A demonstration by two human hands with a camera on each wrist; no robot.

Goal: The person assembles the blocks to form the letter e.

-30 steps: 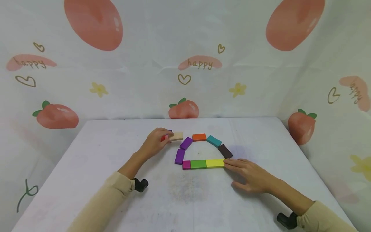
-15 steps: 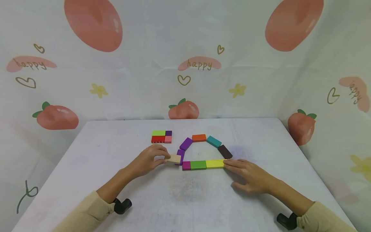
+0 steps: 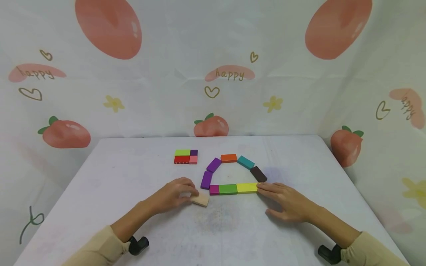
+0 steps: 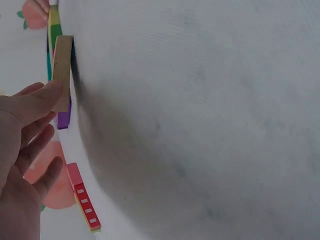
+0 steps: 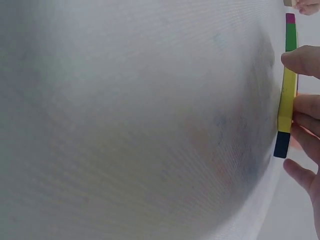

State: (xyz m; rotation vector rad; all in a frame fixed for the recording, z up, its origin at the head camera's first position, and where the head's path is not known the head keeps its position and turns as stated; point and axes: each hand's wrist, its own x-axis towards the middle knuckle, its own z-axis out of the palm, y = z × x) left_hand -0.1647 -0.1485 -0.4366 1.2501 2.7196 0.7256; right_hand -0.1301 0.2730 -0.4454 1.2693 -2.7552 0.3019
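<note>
My left hand (image 3: 176,194) pinches a plain wooden block (image 3: 200,200) by its left end, thumb on one side; the block hangs tilted, close to the table in front of the magenta block (image 3: 214,190). In the left wrist view the wooden block (image 4: 62,70) shows its narrow side. My right hand (image 3: 287,202) lies with straight fingers over the right end of the yellow block (image 3: 246,188). The right wrist view shows a dark blue block (image 5: 282,144) at the yellow block's end, hidden by the hand in the head view. A green block (image 3: 227,189) joins magenta and yellow.
Above the row arch two purple blocks (image 3: 206,180), an orange block (image 3: 229,158), a teal block (image 3: 246,162) and a dark brown block (image 3: 258,174). Back left, a red block (image 3: 181,159), a pink block (image 3: 193,160), a lime block (image 3: 182,152) and a dark purple block (image 3: 193,152) sit together.
My left hand has brought the wooden block from beside the back-left group toward the front, past the purple blocks, and tilted it. The right hand has stayed in place.
</note>
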